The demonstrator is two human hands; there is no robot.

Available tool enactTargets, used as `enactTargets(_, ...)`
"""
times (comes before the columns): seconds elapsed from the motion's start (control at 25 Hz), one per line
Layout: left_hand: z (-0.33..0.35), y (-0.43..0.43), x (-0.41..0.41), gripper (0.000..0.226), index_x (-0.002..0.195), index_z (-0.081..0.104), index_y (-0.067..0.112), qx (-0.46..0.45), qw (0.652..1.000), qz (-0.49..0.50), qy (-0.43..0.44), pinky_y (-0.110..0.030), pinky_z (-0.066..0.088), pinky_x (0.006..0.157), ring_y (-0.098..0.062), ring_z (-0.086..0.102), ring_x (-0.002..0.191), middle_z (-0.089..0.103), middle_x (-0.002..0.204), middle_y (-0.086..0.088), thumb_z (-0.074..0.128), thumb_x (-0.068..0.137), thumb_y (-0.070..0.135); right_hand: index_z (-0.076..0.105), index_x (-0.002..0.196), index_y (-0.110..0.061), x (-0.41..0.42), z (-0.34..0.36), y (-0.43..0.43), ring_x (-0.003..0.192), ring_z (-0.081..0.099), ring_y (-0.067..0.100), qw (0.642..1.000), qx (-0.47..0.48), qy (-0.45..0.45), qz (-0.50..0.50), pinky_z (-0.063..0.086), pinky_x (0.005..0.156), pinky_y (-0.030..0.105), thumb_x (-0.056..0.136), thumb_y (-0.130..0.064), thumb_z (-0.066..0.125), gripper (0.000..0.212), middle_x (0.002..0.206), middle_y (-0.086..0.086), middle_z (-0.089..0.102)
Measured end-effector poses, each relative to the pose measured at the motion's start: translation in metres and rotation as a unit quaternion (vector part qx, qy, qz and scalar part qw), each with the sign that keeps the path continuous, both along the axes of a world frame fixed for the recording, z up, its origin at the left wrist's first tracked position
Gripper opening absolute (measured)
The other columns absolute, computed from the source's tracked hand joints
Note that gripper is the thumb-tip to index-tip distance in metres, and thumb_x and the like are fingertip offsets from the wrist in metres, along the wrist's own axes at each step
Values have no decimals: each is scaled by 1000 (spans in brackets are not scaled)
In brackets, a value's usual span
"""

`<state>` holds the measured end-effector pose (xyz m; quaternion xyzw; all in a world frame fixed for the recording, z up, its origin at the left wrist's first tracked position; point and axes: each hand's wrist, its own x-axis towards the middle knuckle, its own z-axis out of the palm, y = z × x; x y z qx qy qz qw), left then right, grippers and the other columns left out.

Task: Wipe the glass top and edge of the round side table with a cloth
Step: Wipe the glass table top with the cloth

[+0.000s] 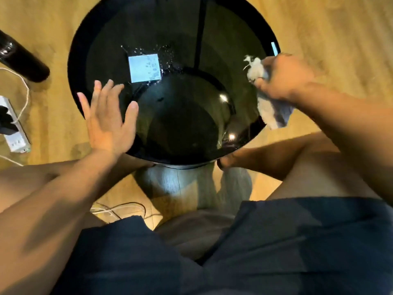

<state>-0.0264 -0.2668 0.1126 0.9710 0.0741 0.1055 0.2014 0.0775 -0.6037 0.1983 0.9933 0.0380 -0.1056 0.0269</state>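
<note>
Glass counter (pixel 102 35) sits between our knees, droplets (pixel 165 54) still mid-top, so wiping looks barely begun. Our right hand (pixel 285 76) clutches the cloth (pixel 270 111) at the right edge; left hand (pixel 108 122) rests open, empty.

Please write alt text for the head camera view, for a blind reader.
A person's right hand presses a crumpled white cloth on the right edge of a round black glass side table; the open left hand is over the left edge.
</note>
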Motion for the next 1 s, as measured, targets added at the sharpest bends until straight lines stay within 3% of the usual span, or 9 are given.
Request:
enactTargets(0.08, 0, 0, 0, 55, 138, 47, 10, -7, 1000, 7, -10, -54, 0, 121, -29, 22, 149, 43, 151, -13, 35, 96, 43, 59, 122, -16, -20, -6, 12, 105, 61, 39, 999, 30, 1, -41, 53, 85, 42, 81, -44, 52, 50, 115, 17, 61)
enactTargets(0.2, 1, 1, -2, 53, 136, 47, 10, -1, 1000, 1, -21, -57, 2, 120, -33, 23, 148, 43, 149, -16, 34, 96, 42, 54, 126, -25, -116, -18, 75, 108, 58, 27, 965, 99, 104, 218, 52, 78, 38, 79, -49, 47, 53, 114, 2, 58)
enactTargets(0.28, 1, 0, -2, 54, 136, 47, 9, 4, 1000, -14, -18, -59, 2, 119, -35, 24, 147, 44, 149, -17, 34, 97, 43, 56, 122, -31, -99, -11, 54, 106, 59, 26, 955, 72, 101, 271, 50, 75, 36, 81, -50, 54, 45, 116, 1, 56)
enactTargets(0.4, -2, 2, 1, 53, 135, 48, 8, 10, 1000, -12, -17, -58, 3, 119, -35, 24, 147, 45, 148, -17, 35, 97, 42, 55, 97, -20, -20, -8, -21, 96, 61, 37, 996, -32, 19, 76, 50, 75, 40, 83, -49, 53, 32, 110, 14, 58)
enactTargets(0.48, -3, 2, 1, 52, 135, 48, 8, 6, 1000, -9, -17, -57, 2, 119, -35, 24, 147, 44, 148, -17, 37, 97, 41, 53, 98, -17, -5, -10, -42, 95, 60, 40, 999, -16, 3, -47, 49, 75, 42, 84, -47, 52, 33, 110, 19, 58)
enactTargets(0.6, 2, 2, 1, 53, 136, 47, 7, -5, 1000, 2, -8, -58, 3, 119, -35, 23, 147, 44, 148, -17, 36, 97, 41, 53, 118, -13, -64, -25, 13, 99, 62, 38, 999, 35, -1, 24, 41, 70, 36, 86, -49, 51, 48, 112, 14, 59)
enactTargets(0.76, 3, 1, 0, 56, 137, 46, 9, 19, 1000, -3, 4, -57, 3, 120, -34, 24, 147, 43, 149, -16, 32, 97, 45, 60, 111, -16, -158, -19, 88, 89, 66, 28, 954, 153, 69, 248, 37, 63, 31, 88, -57, 51, 48, 102, 7, 65)
enactTargets(0.88, 2, 0, 1, 57, 138, 45, 11, 20, 1000, 4, 11, -54, 2, 121, -31, 22, 148, 42, 150, -14, 31, 96, 46, 63, 110, -21, -121, -14, 85, 98, 64, 26, 940, 233, 129, 215, 44, 70, 33, 86, -58, 53, 45, 103, 2, 68)
enactTargets(1.0, 0, 0, 0, 57, 137, 46, 12, -2, 1000, 10, 1, -53, 1, 122, -30, 23, 148, 43, 150, -14, 31, 94, 46, 62, 111, -21, -63, -13, 51, 103, 62, 30, 954, 287, 29, 83, 49, 82, 37, 86, -55, 53, 43, 108, 7, 68)
